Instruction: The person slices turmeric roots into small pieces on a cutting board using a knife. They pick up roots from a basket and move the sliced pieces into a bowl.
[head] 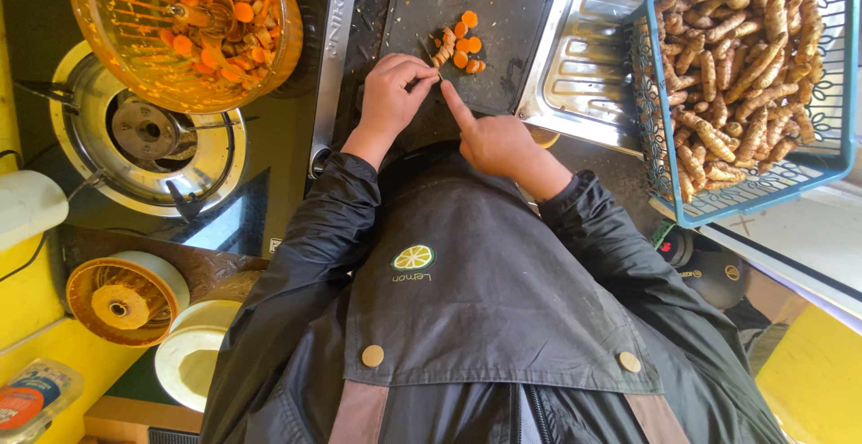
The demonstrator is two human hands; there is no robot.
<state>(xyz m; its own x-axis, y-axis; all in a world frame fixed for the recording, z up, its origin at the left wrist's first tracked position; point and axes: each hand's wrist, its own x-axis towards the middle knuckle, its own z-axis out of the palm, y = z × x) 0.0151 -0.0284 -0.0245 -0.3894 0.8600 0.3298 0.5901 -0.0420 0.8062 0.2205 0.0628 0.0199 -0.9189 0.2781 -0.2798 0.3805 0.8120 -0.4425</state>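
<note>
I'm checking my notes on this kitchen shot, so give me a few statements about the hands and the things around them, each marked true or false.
1. The left hand pinches a turmeric root on the dark cutting board. True.
2. The blue basket holds orange slices. False: it holds whole unpeeled roots.
3. Orange slices lie on the board beyond the fingers. True.
4. The transparent orange bowl is empty. False: cut pieces lie in it.
5. The right hand rests in the basket. False: it is at the board, forefinger extended.
</note>
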